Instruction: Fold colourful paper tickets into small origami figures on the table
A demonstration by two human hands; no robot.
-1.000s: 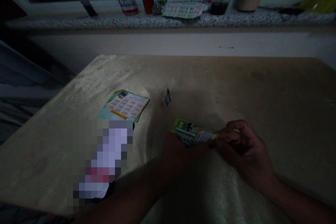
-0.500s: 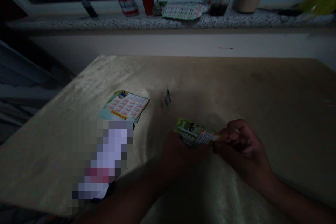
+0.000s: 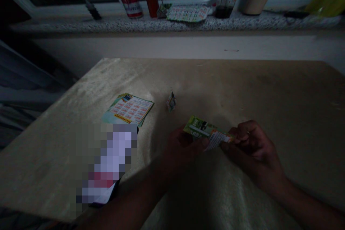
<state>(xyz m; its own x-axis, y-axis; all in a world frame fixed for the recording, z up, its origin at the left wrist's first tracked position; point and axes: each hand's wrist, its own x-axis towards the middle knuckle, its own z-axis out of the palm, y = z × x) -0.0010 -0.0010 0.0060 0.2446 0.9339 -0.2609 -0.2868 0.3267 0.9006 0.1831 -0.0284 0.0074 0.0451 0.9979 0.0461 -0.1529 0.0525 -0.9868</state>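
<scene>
Between both hands, just above the table, is a green and white printed paper card [image 3: 201, 128], partly folded. My left hand [image 3: 183, 151] is closed on its left part, the thumb lying over the lower edge. My right hand [image 3: 254, 149] pinches the card's right end between thumb and fingers. Left of the hands lies a fanned stack of similar printed cards [image 3: 132, 107]. A small folded printed paper piece [image 3: 171, 101] stands upright on the table, a little beyond the left hand.
A phone-like device [image 3: 107, 167], its face pixelated, lies beside my left forearm on the pale table [image 3: 242, 82]. Along the speckled sill [image 3: 107, 25] stand a red can [image 3: 129, 0], a small red bottle [image 3: 152, 5], a printed sheet [image 3: 187, 13] and a clear cup [image 3: 225, 5].
The card has moved slightly right and up, turning more to view. My left thumb now shows on top of it. My right hand has shifted slightly right, still pinching the end.
</scene>
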